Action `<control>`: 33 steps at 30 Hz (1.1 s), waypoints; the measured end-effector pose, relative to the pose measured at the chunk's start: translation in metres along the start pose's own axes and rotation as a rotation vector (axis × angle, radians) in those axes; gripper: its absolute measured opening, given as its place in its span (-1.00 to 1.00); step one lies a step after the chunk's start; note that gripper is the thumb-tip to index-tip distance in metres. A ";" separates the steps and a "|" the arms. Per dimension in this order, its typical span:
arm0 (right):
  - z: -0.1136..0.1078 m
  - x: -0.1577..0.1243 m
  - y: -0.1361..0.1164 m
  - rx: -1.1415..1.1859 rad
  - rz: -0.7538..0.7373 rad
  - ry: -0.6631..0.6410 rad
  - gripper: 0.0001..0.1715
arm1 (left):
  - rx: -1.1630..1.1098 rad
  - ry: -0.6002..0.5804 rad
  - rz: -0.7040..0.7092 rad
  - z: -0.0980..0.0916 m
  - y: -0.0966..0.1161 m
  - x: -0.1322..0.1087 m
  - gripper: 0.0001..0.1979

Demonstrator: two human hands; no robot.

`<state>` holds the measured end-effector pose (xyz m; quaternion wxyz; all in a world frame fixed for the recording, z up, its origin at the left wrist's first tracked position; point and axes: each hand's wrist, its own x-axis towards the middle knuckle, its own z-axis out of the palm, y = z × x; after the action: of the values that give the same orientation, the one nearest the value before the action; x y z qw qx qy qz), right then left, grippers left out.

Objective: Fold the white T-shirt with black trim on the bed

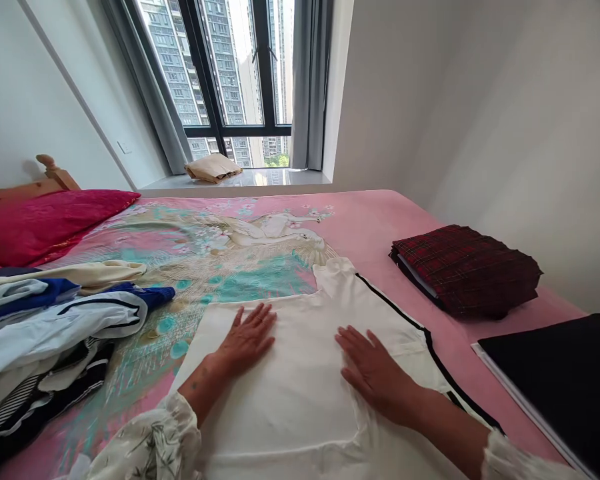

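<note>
A white garment with black trim (pixel 300 387) lies spread flat across the bed in front of me. Its collar end points away from me, and one black-edged side runs down the right. My left hand (pixel 250 337) rests palm down on its left part, fingers stretched out. On the right part lies my right hand (pixel 375 373), also flat with fingers extended. Neither hand grasps the cloth. The garment's near end runs out of view at the bottom.
A pile of clothes (pixel 55 327) lies at the left, before a red pillow (pixel 50 223). To the right are folded dark red plaid cloth (pixel 470 270) and a folded black item (pixel 560 387). The patterned pink bedsheet (pixel 360 217) reaches toward the window sill, where a brown paper bag (pixel 213 168) lies.
</note>
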<state>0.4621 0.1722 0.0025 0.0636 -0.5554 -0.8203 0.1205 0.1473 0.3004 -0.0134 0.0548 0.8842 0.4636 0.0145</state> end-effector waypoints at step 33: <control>-0.089 0.146 0.154 1.198 0.490 0.338 -0.58 | -0.292 -0.136 -0.435 -0.060 -0.127 0.005 -0.62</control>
<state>0.5669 0.3731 0.0426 0.4594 -0.6057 -0.4404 0.4776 0.0415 0.3810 0.0326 0.2147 0.7454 0.6310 0.0098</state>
